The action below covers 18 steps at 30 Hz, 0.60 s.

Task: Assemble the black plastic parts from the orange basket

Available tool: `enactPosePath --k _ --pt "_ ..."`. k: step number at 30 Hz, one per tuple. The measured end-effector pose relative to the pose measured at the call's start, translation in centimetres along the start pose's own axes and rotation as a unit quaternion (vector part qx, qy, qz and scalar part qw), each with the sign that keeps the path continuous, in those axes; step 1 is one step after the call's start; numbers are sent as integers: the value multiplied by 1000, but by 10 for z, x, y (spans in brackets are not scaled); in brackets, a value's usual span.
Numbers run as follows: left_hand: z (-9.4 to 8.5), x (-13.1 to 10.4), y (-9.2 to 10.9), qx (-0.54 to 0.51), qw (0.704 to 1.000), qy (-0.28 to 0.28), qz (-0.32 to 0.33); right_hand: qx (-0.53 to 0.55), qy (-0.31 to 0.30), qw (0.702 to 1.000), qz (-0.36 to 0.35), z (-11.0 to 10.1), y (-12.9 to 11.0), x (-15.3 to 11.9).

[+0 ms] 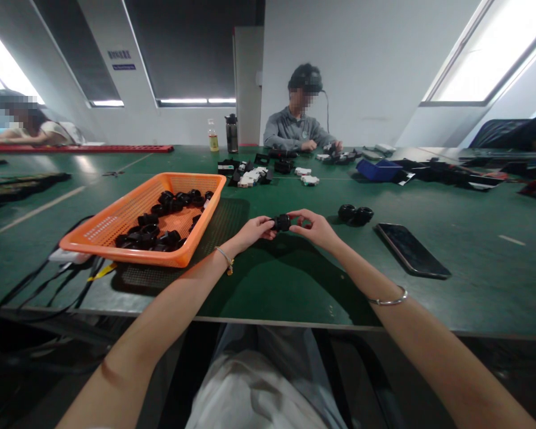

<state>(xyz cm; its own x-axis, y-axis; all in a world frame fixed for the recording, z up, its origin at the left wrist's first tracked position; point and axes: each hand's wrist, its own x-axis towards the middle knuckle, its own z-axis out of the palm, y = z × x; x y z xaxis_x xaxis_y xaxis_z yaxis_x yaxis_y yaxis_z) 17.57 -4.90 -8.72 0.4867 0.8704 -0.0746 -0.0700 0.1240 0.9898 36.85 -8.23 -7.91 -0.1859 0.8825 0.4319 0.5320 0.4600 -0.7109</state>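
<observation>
Between my two hands, just above the green table, is a black ribbed round plastic fitting (pixel 282 223). My left hand (pixel 255 231) pinches its left end between thumb and fingers. On the other end, the fingertips of my right hand (pixel 316 229) close around its rim. To the left, an orange perforated basket (pixel 188 257) holds several similar black fittings (pixel 148 235). Two more black round pieces (pixel 355 214) lie on the table, right of my right hand. My fingers hide part of the held fitting.
A dark phone (pixel 411 250) lies at the right. Cables (pixel 67 280) run over the table edge below the basket. Farther back are white and black parts (pixel 252 176), a blue bin (pixel 379 170), a drink bottle (pixel 212 137) and a dark bottle (pixel 231 134). A person (pixel 290 128) sits opposite.
</observation>
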Motion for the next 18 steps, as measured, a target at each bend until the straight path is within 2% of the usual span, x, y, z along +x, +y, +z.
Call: enactPosePath --k 18 --pt "-1 -1 -2 25 1000 5 16 32 -1 999 35 3 5 1"
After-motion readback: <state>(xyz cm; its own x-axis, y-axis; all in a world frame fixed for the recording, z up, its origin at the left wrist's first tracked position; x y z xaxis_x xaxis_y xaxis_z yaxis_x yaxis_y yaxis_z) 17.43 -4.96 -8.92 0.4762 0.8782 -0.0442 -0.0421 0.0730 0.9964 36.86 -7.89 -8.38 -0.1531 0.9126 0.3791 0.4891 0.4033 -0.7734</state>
